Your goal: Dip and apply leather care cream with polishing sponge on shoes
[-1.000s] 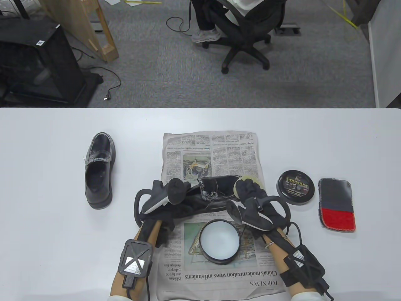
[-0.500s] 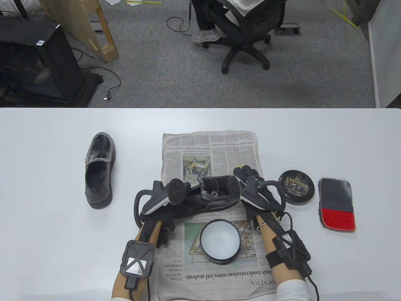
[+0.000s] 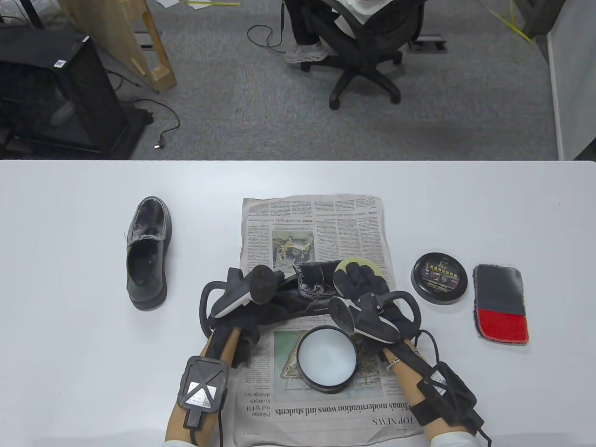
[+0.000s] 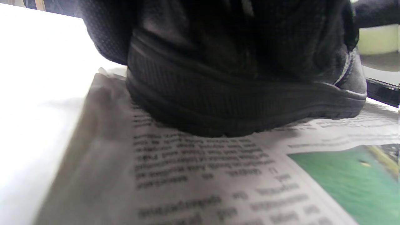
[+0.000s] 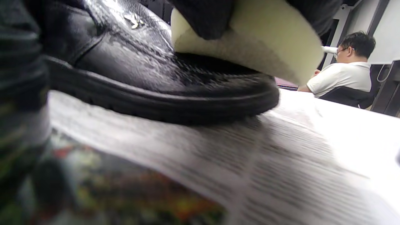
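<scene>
While the left hand grips the shoe, the right hand presses the sponge down.

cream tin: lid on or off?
Off. The cream tin sits open showing white cream; its lid lies apart on the table.

Table view: taken from above, tilted down at the table, office floor seen past the far edge.

Left wrist view: set very low, close behind the heel of the shoe, looking along the newspaper.

Right wrist view: equally low and near, aimed at the shoe's toe under the sponge, a seated man seen beyond.

Shoe and newspaper are shared by all three views.
</scene>
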